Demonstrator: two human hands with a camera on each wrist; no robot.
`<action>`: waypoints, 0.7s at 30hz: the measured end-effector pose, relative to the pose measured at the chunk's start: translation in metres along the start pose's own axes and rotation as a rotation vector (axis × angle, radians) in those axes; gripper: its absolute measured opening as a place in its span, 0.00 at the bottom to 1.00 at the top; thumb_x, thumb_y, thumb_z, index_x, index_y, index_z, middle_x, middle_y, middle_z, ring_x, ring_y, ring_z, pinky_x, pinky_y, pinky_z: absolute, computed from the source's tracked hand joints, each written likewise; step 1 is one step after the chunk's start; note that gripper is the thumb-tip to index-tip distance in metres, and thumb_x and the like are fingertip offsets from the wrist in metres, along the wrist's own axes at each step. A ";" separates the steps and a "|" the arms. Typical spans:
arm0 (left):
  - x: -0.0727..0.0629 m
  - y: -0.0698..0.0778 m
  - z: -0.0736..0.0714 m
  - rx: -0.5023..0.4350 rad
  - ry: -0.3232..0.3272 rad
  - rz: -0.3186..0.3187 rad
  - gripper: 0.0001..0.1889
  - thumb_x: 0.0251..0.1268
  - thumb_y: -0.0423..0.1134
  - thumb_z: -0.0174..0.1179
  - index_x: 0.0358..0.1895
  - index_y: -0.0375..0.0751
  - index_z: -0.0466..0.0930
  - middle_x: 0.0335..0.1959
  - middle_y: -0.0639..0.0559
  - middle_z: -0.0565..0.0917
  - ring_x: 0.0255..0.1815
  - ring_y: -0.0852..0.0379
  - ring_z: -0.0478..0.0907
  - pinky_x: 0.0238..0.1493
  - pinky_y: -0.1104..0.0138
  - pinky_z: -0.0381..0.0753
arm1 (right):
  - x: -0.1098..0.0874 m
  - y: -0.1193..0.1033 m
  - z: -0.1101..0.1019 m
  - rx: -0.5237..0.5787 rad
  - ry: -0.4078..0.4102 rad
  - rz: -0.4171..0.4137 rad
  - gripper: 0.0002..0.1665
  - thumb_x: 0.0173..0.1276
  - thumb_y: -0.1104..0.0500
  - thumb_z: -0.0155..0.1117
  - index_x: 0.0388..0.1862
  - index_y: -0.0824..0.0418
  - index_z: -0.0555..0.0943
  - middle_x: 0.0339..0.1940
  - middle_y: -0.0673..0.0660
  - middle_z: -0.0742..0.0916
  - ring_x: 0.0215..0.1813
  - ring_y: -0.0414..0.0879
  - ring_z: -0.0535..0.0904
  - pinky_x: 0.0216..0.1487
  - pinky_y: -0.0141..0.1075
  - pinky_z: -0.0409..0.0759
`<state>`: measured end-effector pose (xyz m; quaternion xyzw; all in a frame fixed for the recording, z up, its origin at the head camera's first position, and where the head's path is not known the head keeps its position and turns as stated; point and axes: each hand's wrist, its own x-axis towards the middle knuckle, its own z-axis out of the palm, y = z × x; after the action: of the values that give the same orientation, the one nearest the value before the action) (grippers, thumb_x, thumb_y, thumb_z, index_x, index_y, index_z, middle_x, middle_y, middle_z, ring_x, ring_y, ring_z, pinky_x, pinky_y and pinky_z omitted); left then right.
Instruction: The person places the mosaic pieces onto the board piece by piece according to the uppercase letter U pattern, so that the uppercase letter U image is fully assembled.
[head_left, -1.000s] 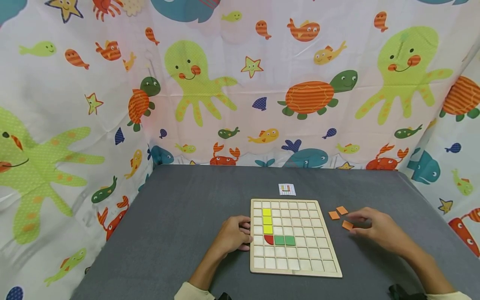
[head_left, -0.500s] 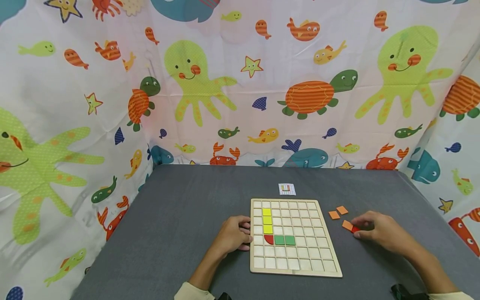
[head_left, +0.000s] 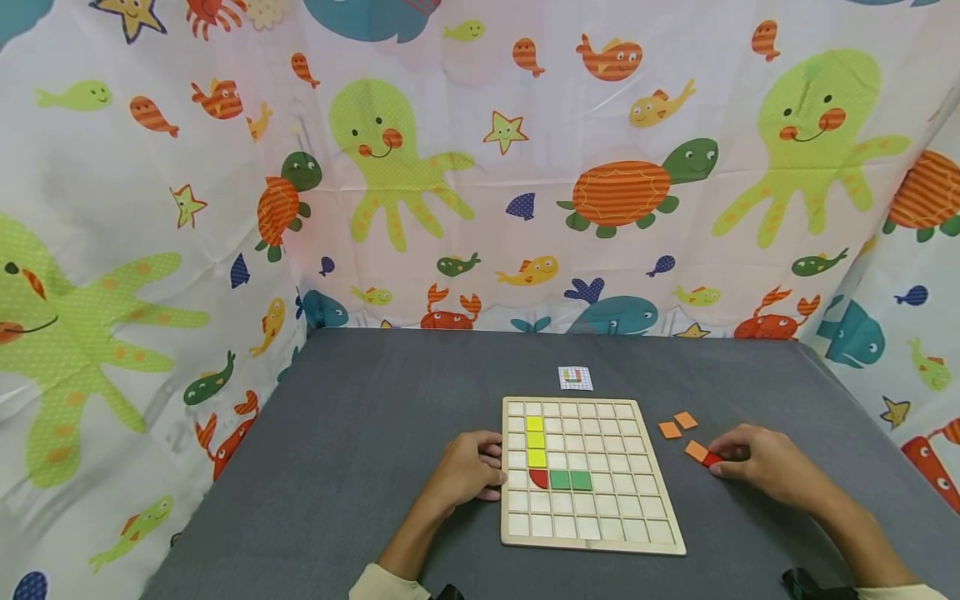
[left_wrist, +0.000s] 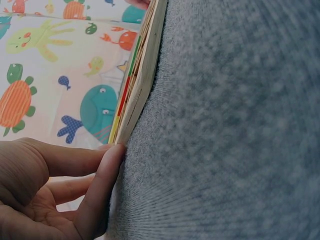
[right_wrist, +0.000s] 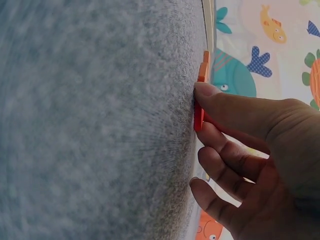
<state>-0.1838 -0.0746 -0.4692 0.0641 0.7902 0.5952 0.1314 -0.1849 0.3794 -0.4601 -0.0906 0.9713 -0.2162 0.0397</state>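
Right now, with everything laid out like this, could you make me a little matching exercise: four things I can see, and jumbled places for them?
Things:
1. Card
2. Orange tiles
3. Green tiles
4. Left hand

Places:
A. At the left edge of the board
B. Side by side on the board, right of its red piece
C. Beyond the board's far edge
D. On the table, right of the board

Pairs: 1-C, 2-D, 3-B, 4-A
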 end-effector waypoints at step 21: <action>0.001 -0.002 0.001 0.013 0.007 -0.003 0.30 0.58 0.19 0.72 0.67 0.29 0.79 0.49 0.42 0.82 0.46 0.51 0.84 0.29 0.60 0.92 | -0.006 -0.006 0.000 -0.018 0.032 -0.060 0.13 0.64 0.52 0.80 0.45 0.56 0.92 0.39 0.46 0.87 0.41 0.42 0.78 0.40 0.37 0.80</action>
<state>-0.1845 -0.0741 -0.4712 0.0613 0.7945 0.5902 0.1291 -0.1781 0.3748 -0.4576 -0.1165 0.9706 -0.2101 0.0169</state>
